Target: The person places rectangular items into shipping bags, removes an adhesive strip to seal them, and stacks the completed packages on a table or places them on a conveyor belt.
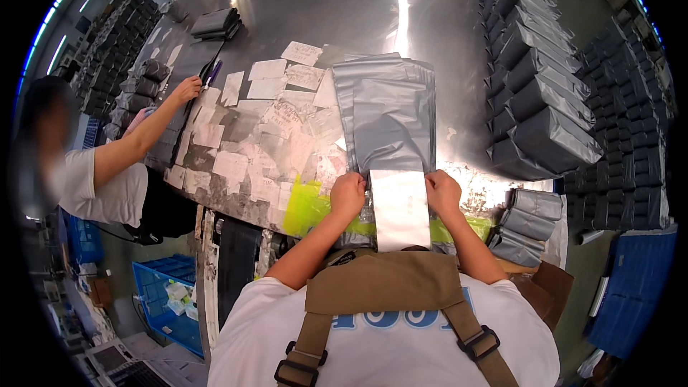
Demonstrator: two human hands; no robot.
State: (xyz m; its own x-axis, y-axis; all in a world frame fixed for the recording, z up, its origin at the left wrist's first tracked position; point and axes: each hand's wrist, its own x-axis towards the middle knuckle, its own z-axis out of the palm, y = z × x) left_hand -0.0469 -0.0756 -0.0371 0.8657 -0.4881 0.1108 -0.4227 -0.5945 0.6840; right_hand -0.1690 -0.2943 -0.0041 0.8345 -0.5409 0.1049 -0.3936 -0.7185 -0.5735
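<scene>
Two hands work at the near edge of the steel surface (322,0): the left hand (347,195) pinches the left edge of one white sheet (401,208), and the right hand (443,192) pinches its right edge, so the sheet lies directly between them – at 3 o'clock of the left hand, 9 o'clock of the right. At 12 o'clock of the sheet, touching its top edge, lies one stack of flat grey mailer bags (385,111). Paper slips (266,69) – too many to count – cover the surface toward 10 o'clock. Filled grey parcels (545,111) stand in rows at 2 o'clock. A co-worker's hand (188,89) rests on the surface at 10 o'clock, near a purple pen (213,72).
</scene>
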